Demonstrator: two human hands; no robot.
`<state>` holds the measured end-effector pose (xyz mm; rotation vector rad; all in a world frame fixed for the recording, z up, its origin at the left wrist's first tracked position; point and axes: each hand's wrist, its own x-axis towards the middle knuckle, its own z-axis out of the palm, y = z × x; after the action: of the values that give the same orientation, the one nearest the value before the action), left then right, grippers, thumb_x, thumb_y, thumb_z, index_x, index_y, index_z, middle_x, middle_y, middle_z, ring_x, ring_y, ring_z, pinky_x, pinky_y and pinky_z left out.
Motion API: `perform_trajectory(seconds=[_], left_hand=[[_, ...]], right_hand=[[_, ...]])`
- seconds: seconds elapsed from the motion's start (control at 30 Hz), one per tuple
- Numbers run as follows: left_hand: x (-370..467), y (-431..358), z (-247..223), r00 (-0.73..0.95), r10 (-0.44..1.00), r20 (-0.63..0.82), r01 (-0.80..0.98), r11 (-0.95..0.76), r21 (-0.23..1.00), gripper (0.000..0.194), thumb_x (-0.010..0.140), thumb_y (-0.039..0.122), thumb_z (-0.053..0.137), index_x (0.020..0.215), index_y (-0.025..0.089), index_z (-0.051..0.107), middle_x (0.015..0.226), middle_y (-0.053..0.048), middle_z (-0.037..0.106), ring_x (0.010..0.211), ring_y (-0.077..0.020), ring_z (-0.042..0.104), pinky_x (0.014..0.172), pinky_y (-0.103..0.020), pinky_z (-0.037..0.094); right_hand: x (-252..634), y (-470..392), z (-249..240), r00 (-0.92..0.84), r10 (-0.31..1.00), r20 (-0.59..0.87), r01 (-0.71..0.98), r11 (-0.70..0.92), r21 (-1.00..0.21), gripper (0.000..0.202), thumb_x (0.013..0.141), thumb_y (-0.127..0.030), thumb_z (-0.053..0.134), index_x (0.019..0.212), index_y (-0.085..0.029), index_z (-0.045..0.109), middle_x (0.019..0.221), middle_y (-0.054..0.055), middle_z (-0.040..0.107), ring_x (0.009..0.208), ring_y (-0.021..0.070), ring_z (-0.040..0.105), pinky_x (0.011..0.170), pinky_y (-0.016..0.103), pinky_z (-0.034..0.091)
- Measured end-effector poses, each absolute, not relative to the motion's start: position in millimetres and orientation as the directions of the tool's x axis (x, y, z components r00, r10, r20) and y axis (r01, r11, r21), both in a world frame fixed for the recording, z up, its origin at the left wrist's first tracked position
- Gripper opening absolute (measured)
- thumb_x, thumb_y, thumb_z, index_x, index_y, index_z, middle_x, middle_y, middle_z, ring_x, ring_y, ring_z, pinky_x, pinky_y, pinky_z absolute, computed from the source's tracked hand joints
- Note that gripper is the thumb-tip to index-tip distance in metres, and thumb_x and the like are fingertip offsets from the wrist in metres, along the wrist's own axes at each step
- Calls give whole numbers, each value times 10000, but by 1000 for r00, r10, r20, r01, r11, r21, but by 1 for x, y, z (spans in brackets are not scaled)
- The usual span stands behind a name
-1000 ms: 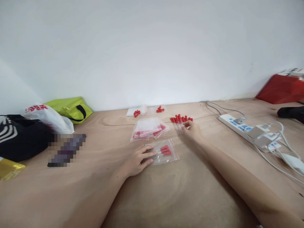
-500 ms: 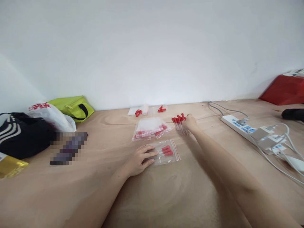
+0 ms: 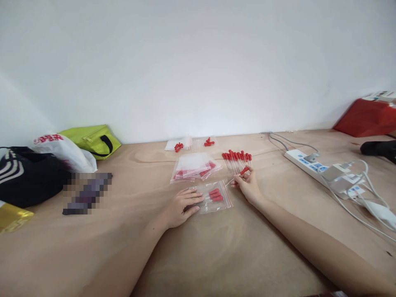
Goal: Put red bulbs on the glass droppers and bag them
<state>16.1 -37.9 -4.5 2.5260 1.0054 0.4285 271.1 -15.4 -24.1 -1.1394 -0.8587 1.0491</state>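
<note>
My left hand [image 3: 181,207] lies flat on a small clear zip bag [image 3: 213,196] that holds a few red-capped droppers, pinning its left side to the wooden table [image 3: 216,247]. My right hand [image 3: 247,185] grips a single red-capped dropper [image 3: 239,174], its thin glass tip pointing left toward the bag's mouth. Just beyond that hand lies a row of several loose red-capped droppers [image 3: 236,159]. A stack of filled zip bags [image 3: 193,167] sits behind the open bag.
Small bags with red caps [image 3: 192,144] lie by the wall. At left are a green pouch [image 3: 93,141], a white plastic bag [image 3: 63,152] and a black bag [image 3: 27,175]. A power strip with cables [image 3: 324,169] and a red box [image 3: 368,117] are at right.
My right hand drew back from the row of loose droppers toward the zip bag, now carrying one dropper. My left hand stayed on the bag.
</note>
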Motion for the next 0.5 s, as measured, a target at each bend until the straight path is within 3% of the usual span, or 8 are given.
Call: perform_trajectory(seconds=[0.23, 0.5], left_hand=[[17, -39, -3, 695, 707, 130, 598, -669, 442, 311, 858, 277, 457, 1157, 292, 542, 1218, -7, 543, 1200, -206, 402, 1015, -443, 299], [16, -43, -2, 655, 743, 133, 641, -641, 423, 413, 864, 293, 443, 1275, 279, 405, 1321, -31, 412, 1193, -203, 399, 998, -381, 344]], right_hand=[[259, -22, -30, 230, 973, 21, -329, 98, -939, 514, 606, -431, 640, 906, -260, 260, 654, -82, 525, 549, 126, 589, 525, 285, 509], [262, -28, -33, 228, 972, 52, -295, 120, -948, 456, 619, -451, 642, 875, -250, 321, 603, -94, 534, 483, 97, 544, 483, 246, 463]])
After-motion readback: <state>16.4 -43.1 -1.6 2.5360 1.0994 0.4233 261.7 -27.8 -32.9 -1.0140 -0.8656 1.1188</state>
